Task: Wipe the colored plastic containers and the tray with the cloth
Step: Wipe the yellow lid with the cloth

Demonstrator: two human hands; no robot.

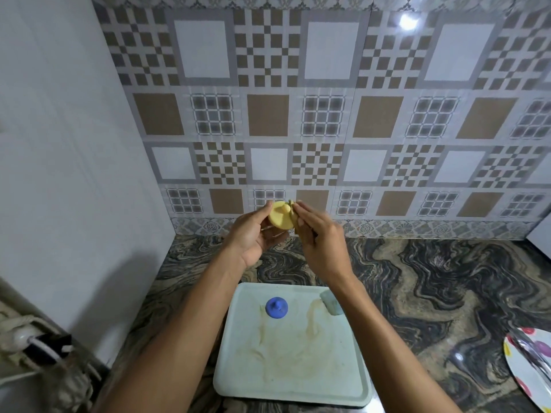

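**A:** From the head view, where are the hands?

**B:** Both are raised over the marbled counter (432,278), in front of the patterned tile wall (328,120). The left hand (253,235) has its fingers curled round a round yellow container (280,218) whose small knob faces the camera. It grips it from the left and from below.

**A:** And the right hand?

**B:** The right hand (322,245) meets the yellow container at its right edge, with its fingers bunched together and bent. A bit of yellowish cloth (292,203) shows above those fingers, pinched against the rim. Most of the cloth is hidden behind the hand.

**A:** So where is the yellow container?

**B:** It is in the air between the 2 hands, above the counter just beyond the tray's far edge.

**A:** And the tray?

**B:** The pale tray (337,374) lies flat on the counter near the camera, beneath the 2 forearms. Brownish smears (283,362) streak its middle.

**A:** What is on it?

**B:** There are 2 things. A blue container (276,307) with a knob on top stands in the far-left part. A pale grey-green container (331,302) sits at the far-right corner, partly hidden by the right forearm.

**A:** What about the sides?

**B:** At the lower right edge is a white plate (511,362) with coloured dots, well apart from the tray. A shiny metal thing (533,357) lies on it, and I cannot tell what it is. At the lower left there is blurred clutter below a plain white wall (65,144).
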